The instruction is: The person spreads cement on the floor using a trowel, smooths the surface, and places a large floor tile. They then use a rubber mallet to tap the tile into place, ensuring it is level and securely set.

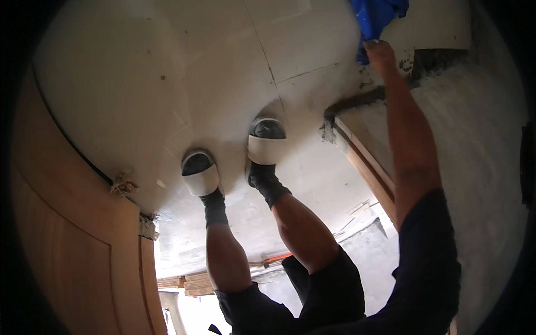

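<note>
My right hand (379,54) reaches out to the far right, its fingers closed round the lower end of a crumpled blue bag or cloth (373,15). Which of the two it is, I cannot tell. The blue thing hangs bunched and is cut off by the top edge of the view. Below the hand, tiled floor meets a rough wall base. My left hand does not show.
A wooden panelled door (67,240) stands at the left, with a tuft of fibrous scraps (124,184) by its edge. On the right, a wooden door frame (365,162) meets a grey wall (474,167). My feet in white slides (268,149) stand on pale tiles (139,67).
</note>
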Motion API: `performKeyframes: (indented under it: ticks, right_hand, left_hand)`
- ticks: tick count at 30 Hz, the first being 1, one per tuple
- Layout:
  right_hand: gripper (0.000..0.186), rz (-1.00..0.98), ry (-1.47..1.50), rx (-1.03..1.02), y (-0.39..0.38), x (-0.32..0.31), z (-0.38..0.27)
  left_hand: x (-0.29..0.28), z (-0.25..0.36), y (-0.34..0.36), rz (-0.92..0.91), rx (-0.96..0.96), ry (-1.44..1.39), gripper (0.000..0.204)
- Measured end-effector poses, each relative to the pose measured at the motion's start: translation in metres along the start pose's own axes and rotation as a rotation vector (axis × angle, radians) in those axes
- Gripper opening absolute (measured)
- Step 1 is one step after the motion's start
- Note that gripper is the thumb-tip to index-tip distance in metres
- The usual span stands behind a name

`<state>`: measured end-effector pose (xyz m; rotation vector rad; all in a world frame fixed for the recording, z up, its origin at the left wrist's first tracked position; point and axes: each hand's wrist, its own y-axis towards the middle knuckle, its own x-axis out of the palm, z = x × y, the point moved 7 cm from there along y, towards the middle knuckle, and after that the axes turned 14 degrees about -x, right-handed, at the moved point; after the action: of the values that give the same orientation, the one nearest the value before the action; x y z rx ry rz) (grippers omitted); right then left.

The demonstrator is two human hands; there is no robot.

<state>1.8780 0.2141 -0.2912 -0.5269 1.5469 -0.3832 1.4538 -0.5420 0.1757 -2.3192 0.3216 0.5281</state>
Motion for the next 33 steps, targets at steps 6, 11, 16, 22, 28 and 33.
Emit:
performKeyframes:
  ticks: [6, 11, 16, 22, 28, 33]
  right_hand:
    - [0.041, 0.420, 0.182, -0.049, -0.127, -0.018, -0.067]
    - [0.030, 0.472, 0.347, 0.122, -0.251, -0.111, -0.094]
    - [0.020, 0.946, 0.435, -0.279, -0.383, -0.263, -0.149]
    - [0.020, 0.897, 0.676, -0.506, -0.586, -0.353, -0.203]
    - [0.022, 0.594, 0.651, -0.587, -0.716, -0.347, -0.259]
    - [0.028, 0.243, 0.506, -0.794, -0.743, -0.295, -0.304]
  left_hand:
    - [0.024, -0.014, 0.000, -0.052, 0.166, -0.051, 0.029]
    - [0.032, -0.010, 0.000, -0.090, 0.398, -0.118, 0.027]
    - [0.011, -0.025, 0.003, -0.089, 0.608, -0.187, 0.024]
    - [-0.052, -0.161, 0.079, -0.024, 0.609, -0.325, 0.022]
    - [-0.060, -0.359, 0.184, 0.069, 0.477, -0.427, 0.021]
    - [0.076, -0.464, 0.198, 0.523, 0.804, -0.136, 0.020]
